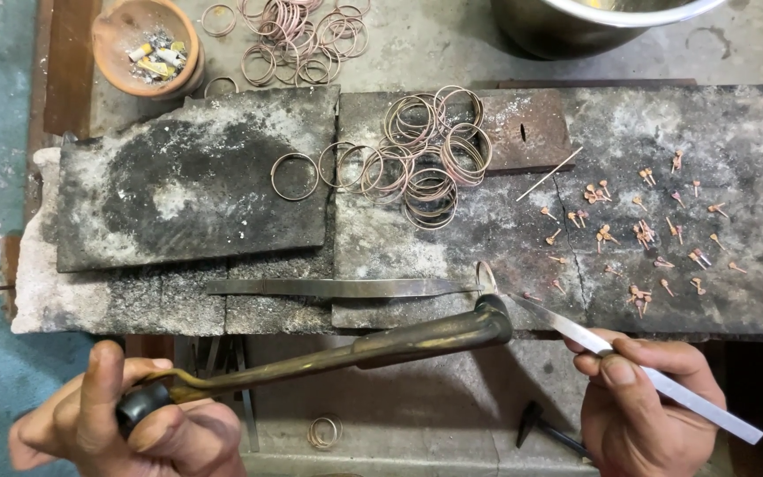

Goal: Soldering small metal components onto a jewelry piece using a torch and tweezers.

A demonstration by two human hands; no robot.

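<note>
Left hand [125, 420] clamped on brass torch [355, 349], nozzle beside small ring [486, 276]. Right hand [651, 402] pinches steel tweezers [629, 358], tips at ring, ahead of both hands. Risk: shaky tweezers knock ring flat; torch held close may overheat, melt thin wire.

Tarnished brass torch [355, 349] with black knob; bright smooth steel tweezers [655, 375]; dull grey metal blade [337, 287]; thin coppery wire rings [426, 155]; rough, sooty stone slabs [187, 185]; matt clay bowl [147, 44]; shiny steel pot [593, 22].
</note>
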